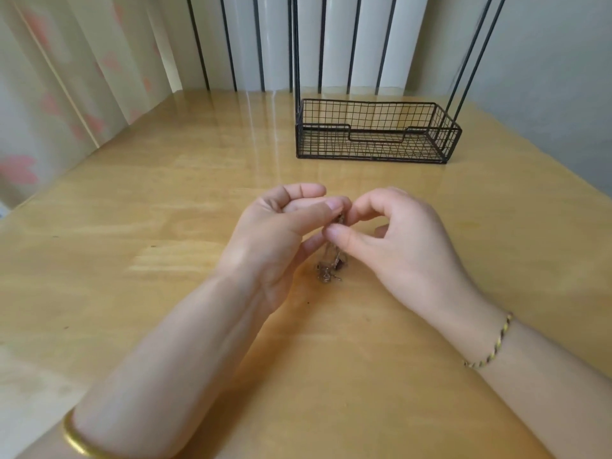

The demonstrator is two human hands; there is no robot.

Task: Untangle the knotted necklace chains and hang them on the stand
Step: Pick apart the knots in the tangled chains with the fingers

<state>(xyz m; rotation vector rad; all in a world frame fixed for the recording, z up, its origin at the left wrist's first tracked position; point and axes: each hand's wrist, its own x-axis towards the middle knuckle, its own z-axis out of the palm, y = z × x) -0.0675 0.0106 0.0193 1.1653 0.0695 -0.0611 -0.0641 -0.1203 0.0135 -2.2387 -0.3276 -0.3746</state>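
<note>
A small tangle of thin dark-metal necklace chains [331,265] hangs between my two hands at the middle of the wooden table, its lower end bunched on the tabletop. My left hand [281,240] pinches the top of the tangle with thumb and fingers. My right hand [397,240] pinches it just beside that, thumb against forefinger. The black wire stand [377,134] is at the back right: a mesh basket base with thin upright rods that run out of the top of the view. Nothing hangs on the rods where I see them.
The glossy wooden table [165,210] stretches wide to the left and towards me. A curtain hangs beyond its left edge, and a striped wall stands behind it. I wear a gold bangle [77,440] on my left wrist and a braided bracelet [490,342] on my right.
</note>
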